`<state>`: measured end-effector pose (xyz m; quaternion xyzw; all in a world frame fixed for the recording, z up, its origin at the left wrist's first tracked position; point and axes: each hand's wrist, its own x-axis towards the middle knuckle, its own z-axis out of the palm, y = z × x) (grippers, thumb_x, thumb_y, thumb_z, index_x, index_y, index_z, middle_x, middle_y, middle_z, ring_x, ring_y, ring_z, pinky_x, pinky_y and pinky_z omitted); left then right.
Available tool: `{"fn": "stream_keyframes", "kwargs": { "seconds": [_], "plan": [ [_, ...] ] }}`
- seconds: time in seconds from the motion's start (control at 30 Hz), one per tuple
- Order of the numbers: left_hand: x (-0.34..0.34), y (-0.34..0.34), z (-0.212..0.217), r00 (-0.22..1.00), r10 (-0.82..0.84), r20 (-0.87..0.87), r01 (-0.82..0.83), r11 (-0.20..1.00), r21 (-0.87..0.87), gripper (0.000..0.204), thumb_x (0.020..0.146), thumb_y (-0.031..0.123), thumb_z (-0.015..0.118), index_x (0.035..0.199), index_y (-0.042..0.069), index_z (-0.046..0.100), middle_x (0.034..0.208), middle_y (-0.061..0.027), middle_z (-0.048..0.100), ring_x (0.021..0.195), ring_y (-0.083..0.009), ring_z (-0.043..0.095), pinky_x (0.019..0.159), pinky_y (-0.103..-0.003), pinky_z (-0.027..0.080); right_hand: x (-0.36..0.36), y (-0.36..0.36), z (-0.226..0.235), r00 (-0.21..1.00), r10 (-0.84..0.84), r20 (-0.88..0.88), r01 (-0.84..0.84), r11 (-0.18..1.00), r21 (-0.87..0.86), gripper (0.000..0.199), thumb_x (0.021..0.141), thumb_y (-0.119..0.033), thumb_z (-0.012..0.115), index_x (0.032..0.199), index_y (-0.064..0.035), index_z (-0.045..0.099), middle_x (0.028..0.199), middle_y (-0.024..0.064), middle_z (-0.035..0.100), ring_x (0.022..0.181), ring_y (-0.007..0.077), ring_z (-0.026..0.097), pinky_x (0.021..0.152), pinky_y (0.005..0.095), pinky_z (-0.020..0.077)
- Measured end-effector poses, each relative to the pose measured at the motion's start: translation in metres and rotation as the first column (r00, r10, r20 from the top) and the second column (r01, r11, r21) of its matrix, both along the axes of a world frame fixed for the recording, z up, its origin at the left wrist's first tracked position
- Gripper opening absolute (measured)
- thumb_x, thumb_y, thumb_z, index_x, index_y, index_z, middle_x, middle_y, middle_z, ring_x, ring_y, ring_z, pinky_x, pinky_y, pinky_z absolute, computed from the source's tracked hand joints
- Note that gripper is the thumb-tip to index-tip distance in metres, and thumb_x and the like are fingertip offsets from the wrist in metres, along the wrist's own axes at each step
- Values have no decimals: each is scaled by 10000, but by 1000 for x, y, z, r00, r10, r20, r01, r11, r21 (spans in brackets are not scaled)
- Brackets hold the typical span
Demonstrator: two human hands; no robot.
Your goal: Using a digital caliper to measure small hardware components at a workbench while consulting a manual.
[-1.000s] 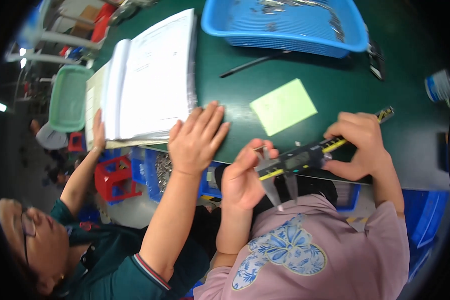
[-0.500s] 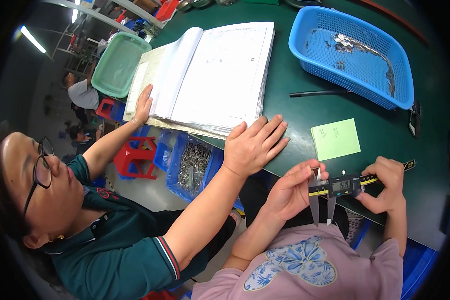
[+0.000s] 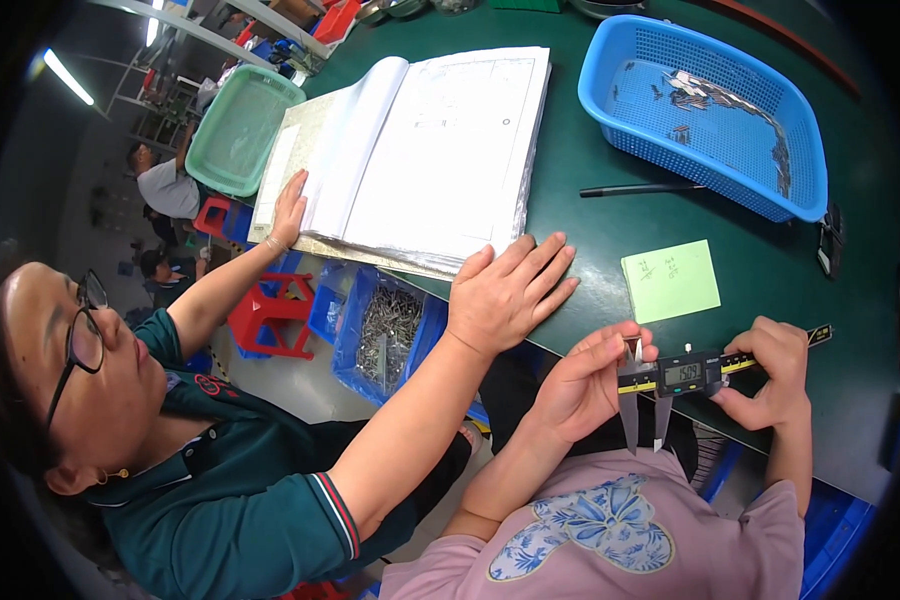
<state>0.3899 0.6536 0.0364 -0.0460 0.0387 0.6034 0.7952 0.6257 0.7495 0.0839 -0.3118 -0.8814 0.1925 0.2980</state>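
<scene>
A digital caliper [image 3: 683,374] with a grey display and yellow-edged beam is held level near the table's front edge. Its long jaws point down toward my lap and stand slightly apart. My left hand [image 3: 582,388] is closed at the fixed-jaw end, thumb and fingertips pinched around the short upper jaws. Whether a small part is also between those fingertips I cannot make out. My right hand [image 3: 773,368] grips the beam at the other end, its thumb by the sliding head. Just beyond the caliper lies a light green note pad [image 3: 672,280] with handwriting.
At my left a co-worker's hands [image 3: 510,298] rest at an open binder of drawings [image 3: 450,150]. A blue basket [image 3: 700,170] with small dark metal pieces stands at the far right, a black pen [image 3: 640,189] before it. Blue bins [image 3: 385,335] of metal parts sit below the table edge.
</scene>
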Motion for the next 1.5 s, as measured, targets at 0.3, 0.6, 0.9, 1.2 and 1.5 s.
{"fn": "stream_keyframes", "kwargs": {
  "seconds": [0.3, 0.6, 0.9, 1.2, 1.5],
  "plan": [
    [0, -2, -2, 1000, 8, -3, -8, 1000, 1, 215, 960, 70, 528, 1161, 4, 560, 1184, -168, 588, 1108, -275, 614, 952, -429, 512, 0, -1, 1, 1000, 4, -3, -4, 1000, -6, 402, 525, -390, 791, 683, -80, 591, 579, 39, 493, 476, 226, 475, 484, 334, 326],
    [1, -2, -2, 1000, 13, -5, -13, 1000, 10, 211, 960, 77, 532, 1155, 5, 568, 1180, -166, 583, 1107, -275, 613, 950, -429, 513, -1, -1, -1, 1000, 6, -4, -6, 1000, -15, 397, 518, -382, 788, 681, -77, 592, 580, 38, 494, 475, 225, 473, 484, 334, 325],
    [2, -1, -3, 1000, 7, -6, -7, 1000, 6, 220, 964, 85, 530, 1167, 7, 563, 1182, -161, 587, 1114, -275, 610, 956, -435, 511, 2, -1, -1, 1000, 2, 9, -2, 1000, -10, 399, 515, -384, 786, 687, -80, 593, 588, 36, 499, 482, 225, 473, 492, 334, 318],
    [1, 0, -3, 1000, 2, -8, -2, 1000, 1, 227, 970, 87, 524, 1180, 10, 559, 1200, -159, 585, 1122, -277, 608, 947, -439, 520, 2, -1, 0, 1000, 3, 14, -3, 1000, -11, 387, 504, -368, 785, 684, -84, 593, 588, 35, 497, 480, 223, 476, 490, 333, 320],
    [2, 0, -2, 1000, 12, 3, -12, 1000, 21, 219, 970, 82, 520, 1172, 5, 558, 1185, -164, 582, 1112, -275, 612, 946, -438, 521, 1, -1, 1, 1000, 6, 6, -6, 1000, -7, 383, 507, -363, 784, 683, -81, 591, 578, 36, 492, 473, 224, 476, 481, 332, 327]
  ]
}}
